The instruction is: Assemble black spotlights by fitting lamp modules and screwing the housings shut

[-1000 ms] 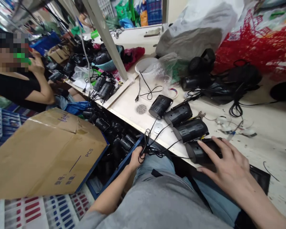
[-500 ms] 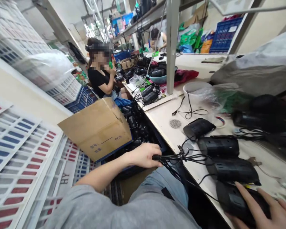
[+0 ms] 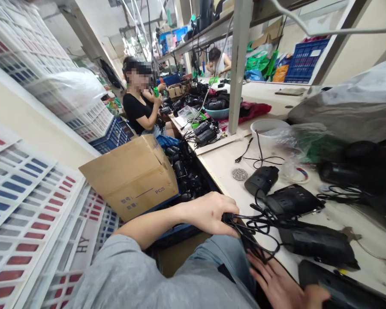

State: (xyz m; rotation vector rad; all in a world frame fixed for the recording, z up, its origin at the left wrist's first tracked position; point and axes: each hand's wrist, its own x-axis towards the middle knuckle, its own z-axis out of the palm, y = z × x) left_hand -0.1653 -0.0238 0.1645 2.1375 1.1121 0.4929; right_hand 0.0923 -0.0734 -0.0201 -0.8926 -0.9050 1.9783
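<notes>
My left hand [image 3: 214,211] is closed around the plug ends of a bundle of black cables [image 3: 260,221] at the table's edge. Below it, my right hand [image 3: 276,277] has its fingers stretched out against the hanging cables, with the thumb apart. Beside that thumb lies the nearest black cylindrical housing [image 3: 337,283]. More such housings lie in a row on the table: one [image 3: 320,245] in the middle, one [image 3: 294,201] farther up, and a shorter-looking one [image 3: 261,180] at the far end. The cables run among them.
A cardboard box [image 3: 131,176] with an open flap stands left, beside a heap of black parts [image 3: 188,178]. White crates [image 3: 22,214] are stacked at far left. On the table [image 3: 218,161] are a white tub [image 3: 270,126] and a dish of small metal pieces [image 3: 239,174]. A co-worker [image 3: 140,107] sits beyond.
My right hand has left the nearest housing and come left to the cables. My left hand, with the cable bundle, has moved right towards the table. The far housings have shifted and turned slightly.
</notes>
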